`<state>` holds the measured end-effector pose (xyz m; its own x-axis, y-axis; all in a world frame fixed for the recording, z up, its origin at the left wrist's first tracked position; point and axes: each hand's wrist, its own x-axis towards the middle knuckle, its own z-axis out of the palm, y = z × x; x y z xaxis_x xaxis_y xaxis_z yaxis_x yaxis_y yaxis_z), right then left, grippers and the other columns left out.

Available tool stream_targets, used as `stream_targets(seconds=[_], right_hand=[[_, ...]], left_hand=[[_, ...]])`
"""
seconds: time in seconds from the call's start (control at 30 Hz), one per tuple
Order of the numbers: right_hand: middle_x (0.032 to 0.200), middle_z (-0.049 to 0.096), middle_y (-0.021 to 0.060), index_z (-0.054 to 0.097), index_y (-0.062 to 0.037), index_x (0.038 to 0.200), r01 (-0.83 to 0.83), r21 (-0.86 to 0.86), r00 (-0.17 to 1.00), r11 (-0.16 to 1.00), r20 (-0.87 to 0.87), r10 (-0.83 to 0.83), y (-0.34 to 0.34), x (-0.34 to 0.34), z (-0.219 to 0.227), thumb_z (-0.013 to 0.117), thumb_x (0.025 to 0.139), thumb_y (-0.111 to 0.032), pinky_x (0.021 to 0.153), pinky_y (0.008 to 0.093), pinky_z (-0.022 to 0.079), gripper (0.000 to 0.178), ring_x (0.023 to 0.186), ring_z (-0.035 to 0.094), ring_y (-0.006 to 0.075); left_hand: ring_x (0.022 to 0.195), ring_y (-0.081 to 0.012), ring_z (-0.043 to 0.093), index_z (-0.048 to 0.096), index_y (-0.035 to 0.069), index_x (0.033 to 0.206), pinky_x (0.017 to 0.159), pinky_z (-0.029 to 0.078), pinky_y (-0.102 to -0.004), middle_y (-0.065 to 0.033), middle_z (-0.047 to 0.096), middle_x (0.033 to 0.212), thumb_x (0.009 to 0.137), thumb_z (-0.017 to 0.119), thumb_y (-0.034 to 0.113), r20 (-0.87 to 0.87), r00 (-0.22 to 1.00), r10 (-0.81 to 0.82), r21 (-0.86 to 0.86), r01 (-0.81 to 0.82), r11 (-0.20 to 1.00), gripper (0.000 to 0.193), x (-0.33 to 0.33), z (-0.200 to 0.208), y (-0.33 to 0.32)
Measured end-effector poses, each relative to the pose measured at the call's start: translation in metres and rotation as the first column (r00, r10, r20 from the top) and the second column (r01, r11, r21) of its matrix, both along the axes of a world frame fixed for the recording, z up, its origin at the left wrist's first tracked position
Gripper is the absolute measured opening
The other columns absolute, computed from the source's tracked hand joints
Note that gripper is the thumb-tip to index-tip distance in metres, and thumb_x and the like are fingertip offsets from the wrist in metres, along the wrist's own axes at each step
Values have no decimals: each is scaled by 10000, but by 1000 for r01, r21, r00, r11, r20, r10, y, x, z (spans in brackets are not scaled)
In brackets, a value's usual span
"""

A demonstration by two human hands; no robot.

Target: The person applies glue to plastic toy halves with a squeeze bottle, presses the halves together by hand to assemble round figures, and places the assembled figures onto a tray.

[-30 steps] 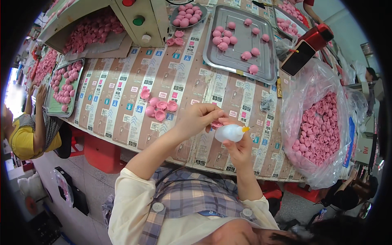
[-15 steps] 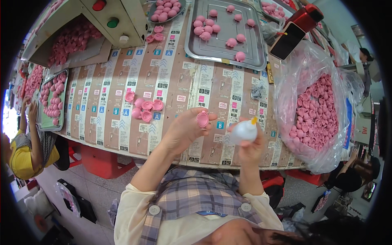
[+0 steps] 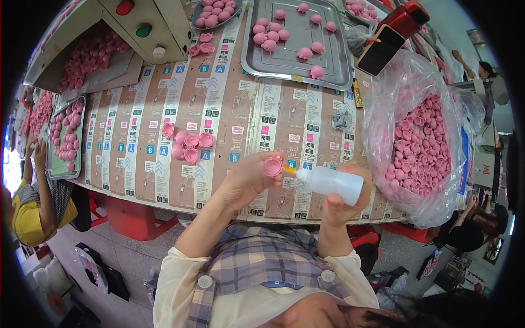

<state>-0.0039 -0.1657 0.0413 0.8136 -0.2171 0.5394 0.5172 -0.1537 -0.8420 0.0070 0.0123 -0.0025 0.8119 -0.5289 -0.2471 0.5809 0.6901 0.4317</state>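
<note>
Someone's left hand (image 3: 245, 177) pinches a small pink cup (image 3: 273, 166) in its fingers, with the hollow side facing up. The right hand (image 3: 342, 214) is wrapped around a white squeeze bottle (image 3: 333, 183) that is tipped on its side. The bottle's yellow tip (image 3: 289, 170) points at the cup's edge, so close it is hard to tell if they touch. Lining up the tip with the cup looks like the step now. Next seems to need a still cup and a soft squeeze. The cup sits at the left hand's fingertips, over the table (image 3: 131, 177).
</note>
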Motion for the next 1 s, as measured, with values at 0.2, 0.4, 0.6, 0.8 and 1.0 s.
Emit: stream_targets(seconds=[0.2,0.4,0.6,0.8,1.0], right_hand=[[702,534,68,516,-14,876,-53,-143,998,988,14,55,4,3,3,770,586,-280,497,250,356,468,587,479,159],[706,539,70,517,-15,879,-68,-177,997,982,16,72,5,5,2,775,579,-277,490,251,351,474,566,476,156],[723,536,76,515,-16,883,-48,-171,997,984,51,58,5,4,-1,768,588,-294,500,260,356,478,567,471,163],[726,533,78,514,-13,874,8,-145,1000,989,7,-7,0,3,-1,767,590,-290,523,258,368,470,590,478,168],[729,536,81,517,-17,854,-2,-189,1000,982,-30,-4,1,2,-1,769,584,-296,528,263,374,463,600,490,172]], left_hand=[[791,-197,581,417,-47,1129,732,484,-285,-143,537,1013,790,558,241,11,1000,-16,-10,16,1000,466,0,1,-2],[804,-193,578,424,-40,1126,735,483,-285,-134,538,1007,788,560,248,5,1000,-10,1,10,1000,464,0,0,-2],[831,-191,575,424,-28,1118,739,484,-291,-123,541,998,783,570,241,-2,1000,-2,-5,2,1000,454,-1,-2,-1],[843,-179,566,416,-15,1119,753,480,-313,-108,545,987,779,579,243,0,1000,20,2,-20,1000,457,-2,-7,-1],[842,-169,559,423,-11,1109,765,476,-321,-104,545,984,773,589,246,2,1000,20,3,-20,1000,455,-2,-7,-2]])
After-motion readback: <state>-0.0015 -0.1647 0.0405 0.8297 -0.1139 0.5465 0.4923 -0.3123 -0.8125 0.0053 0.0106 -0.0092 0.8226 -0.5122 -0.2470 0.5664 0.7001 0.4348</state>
